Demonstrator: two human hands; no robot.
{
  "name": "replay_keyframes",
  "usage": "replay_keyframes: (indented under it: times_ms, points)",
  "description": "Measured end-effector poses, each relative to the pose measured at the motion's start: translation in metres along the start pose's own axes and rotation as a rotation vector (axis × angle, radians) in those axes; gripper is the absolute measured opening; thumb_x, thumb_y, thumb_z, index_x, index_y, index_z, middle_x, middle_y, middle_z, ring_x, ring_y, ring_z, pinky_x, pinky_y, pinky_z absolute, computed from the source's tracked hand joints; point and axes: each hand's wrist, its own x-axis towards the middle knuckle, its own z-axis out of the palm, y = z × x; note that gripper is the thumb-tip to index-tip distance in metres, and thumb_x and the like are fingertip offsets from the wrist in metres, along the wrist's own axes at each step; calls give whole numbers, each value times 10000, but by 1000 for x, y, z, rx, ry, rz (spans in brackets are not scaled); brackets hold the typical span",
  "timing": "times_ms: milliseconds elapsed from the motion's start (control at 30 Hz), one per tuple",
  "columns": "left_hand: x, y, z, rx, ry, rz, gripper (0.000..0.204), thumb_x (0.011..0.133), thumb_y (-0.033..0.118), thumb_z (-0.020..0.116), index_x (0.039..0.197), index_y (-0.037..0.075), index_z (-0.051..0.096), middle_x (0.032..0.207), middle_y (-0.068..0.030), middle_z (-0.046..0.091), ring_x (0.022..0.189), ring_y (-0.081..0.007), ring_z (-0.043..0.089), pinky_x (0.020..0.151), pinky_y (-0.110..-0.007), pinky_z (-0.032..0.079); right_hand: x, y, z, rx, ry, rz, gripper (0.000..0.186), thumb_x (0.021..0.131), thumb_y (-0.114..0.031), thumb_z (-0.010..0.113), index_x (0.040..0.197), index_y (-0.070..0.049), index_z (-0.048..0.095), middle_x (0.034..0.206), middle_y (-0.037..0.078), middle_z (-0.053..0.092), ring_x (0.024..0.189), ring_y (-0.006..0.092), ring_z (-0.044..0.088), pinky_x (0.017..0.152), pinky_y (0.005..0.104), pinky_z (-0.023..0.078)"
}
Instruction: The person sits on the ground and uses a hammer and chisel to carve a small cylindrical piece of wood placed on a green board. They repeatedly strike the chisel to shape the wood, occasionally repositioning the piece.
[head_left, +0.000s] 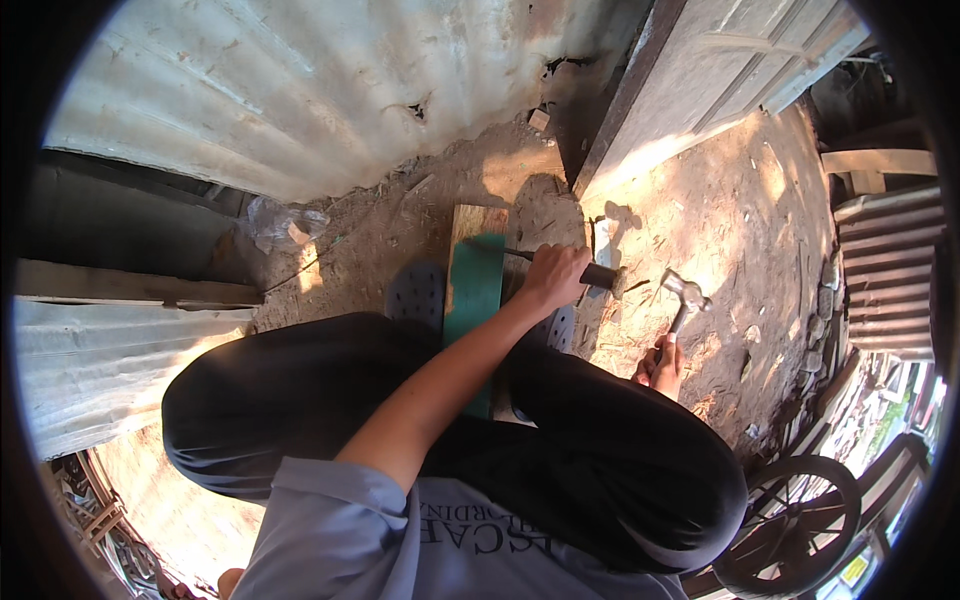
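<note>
My left hand is closed on a chisel-like tool with a dark handle; its thin metal end reaches left to a green-painted board with bare wood at the far end. The board lies lengthwise between my legs, and my left forearm crosses over it. To the right, my right hand grips a hammer by its handle, the metal head raised beside the tool's end, apart from it. My feet in perforated shoes show on both sides of the board.
A corrugated metal wall stands ahead, with a wooden door panel at right. Crumpled plastic lies on the dirt ground. Rusty roofing sheets and a spoked wheel are at the right, another metal sheet at left.
</note>
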Motion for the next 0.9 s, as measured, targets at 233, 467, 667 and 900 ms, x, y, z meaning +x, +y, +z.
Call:
replay_keyframes:
  times_ms: [233,467,667,900]
  points:
    - [6,-11,14,43,69,24,202,715,140,695,840,37,576,763,-158,644,763,-341,639,684,-456,471,8,-4,-16,-263,-161,-20,338,1005,-396,447,860,-92,424,487,-37,285,343,67,289,310,243,245]
    - [8,-3,1,30,13,7,229,710,134,706,867,32,575,790,-158,648,788,-340,643,712,-456,474,6,0,-6,-375,-69,-78,349,1001,-403,462,833,-98,435,530,-52,292,385,48,261,358,227,213]
    - [6,6,-21,-17,-112,-25,259,713,106,695,924,10,578,839,-173,660,841,-330,661,781,-446,488,-6,-8,-8,-181,1,-28,346,988,-395,478,874,-69,455,550,-27,333,402,63,283,371,238,235]
    - [6,7,-32,-121,-36,-60,268,695,175,719,836,12,560,764,-210,638,781,-400,642,706,-487,508,-7,0,-5,-110,90,8,340,982,-392,490,930,-56,475,552,-25,356,389,66,282,352,246,227]
